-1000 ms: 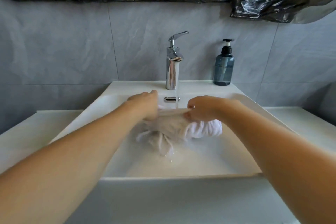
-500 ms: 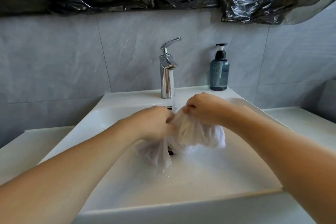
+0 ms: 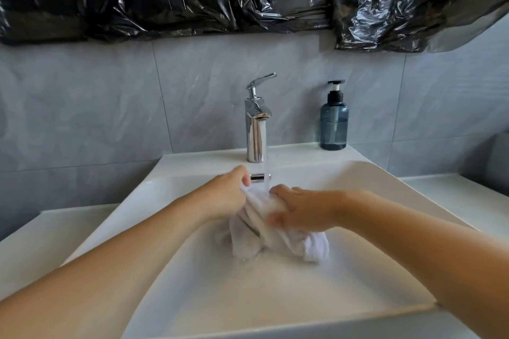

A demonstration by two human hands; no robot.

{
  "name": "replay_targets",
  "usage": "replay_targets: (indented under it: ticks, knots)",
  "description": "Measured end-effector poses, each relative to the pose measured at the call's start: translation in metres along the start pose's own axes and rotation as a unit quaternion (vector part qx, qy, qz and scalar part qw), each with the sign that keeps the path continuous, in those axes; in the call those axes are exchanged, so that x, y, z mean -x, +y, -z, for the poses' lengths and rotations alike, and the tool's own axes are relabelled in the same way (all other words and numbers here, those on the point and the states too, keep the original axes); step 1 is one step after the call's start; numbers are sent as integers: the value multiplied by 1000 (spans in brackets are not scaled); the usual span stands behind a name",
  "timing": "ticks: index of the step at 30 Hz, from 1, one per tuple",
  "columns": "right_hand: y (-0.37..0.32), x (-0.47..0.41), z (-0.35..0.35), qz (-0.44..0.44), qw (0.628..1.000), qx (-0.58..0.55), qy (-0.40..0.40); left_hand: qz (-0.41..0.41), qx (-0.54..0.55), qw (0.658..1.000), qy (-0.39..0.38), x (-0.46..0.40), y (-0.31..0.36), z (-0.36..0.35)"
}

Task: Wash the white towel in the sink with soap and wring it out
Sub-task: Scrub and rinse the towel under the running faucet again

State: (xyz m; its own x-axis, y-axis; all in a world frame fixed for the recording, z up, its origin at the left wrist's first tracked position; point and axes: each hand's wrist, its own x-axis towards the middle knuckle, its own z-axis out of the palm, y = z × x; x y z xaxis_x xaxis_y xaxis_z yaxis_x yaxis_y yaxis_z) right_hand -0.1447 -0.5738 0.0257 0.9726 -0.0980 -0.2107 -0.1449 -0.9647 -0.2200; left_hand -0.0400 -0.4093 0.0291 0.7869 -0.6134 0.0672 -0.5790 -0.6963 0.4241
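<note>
I see the white towel (image 3: 278, 231) bunched and wet over the middle of the sink (image 3: 358, 181), under the water running from the chrome faucet (image 3: 256, 129). My left hand (image 3: 225, 195) grips its left end with curled fingers; my right hand (image 3: 300, 210) clutches the bunch from above. A blue soap bottle (image 3: 334, 121) stands at the sink's back right corner.

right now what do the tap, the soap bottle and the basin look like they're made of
Tap: polished chromed metal, by its mirror reflections.
Soap bottle: tinted see-through blue, probably plastic, with a black pump.
Basin: glossy white, likely glazed ceramic, though resin could look the same.
</note>
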Motion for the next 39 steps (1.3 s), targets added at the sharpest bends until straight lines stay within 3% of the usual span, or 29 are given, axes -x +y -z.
replay_targets:
  ticks: [3,5,8,12,18,22,24,27,30,34,37,39]
  knots:
    - [1,-8,-3,-1,996,62,69,14,-24,993,-116,14,17,-5]
    - [3,-8,1,-12,988,113,101,-21,-79,990,-113,16,31,-12]
    - [1,-4,6,-4,986,148,81,-77,-159,977,-118,16,36,-18]
    - [-10,-1,6,40,997,34,51,-32,-252,962,-100,12,18,-9]
    - [-1,1,14,-21,993,68,97,-48,-74,983,-159,11,27,-11]
    - [-13,5,11,7,995,-20,93,-14,-208,978,-2,5,12,-3]
    - [-13,3,13,-18,992,-67,108,-19,-188,982,21,7,18,0]
    - [-13,1,14,-73,984,-118,114,-12,-90,994,-68,23,36,5]
    - [-10,-3,14,-75,985,-116,100,-42,-121,978,-164,37,46,-2]
    - [-14,4,18,-42,989,-115,86,-63,-190,975,-92,30,44,-16]
    - [-9,0,22,-88,985,-110,99,-79,-119,986,-91,22,41,-9]
    - [-3,4,27,-94,979,-114,142,-77,-39,995,-45,16,33,5]
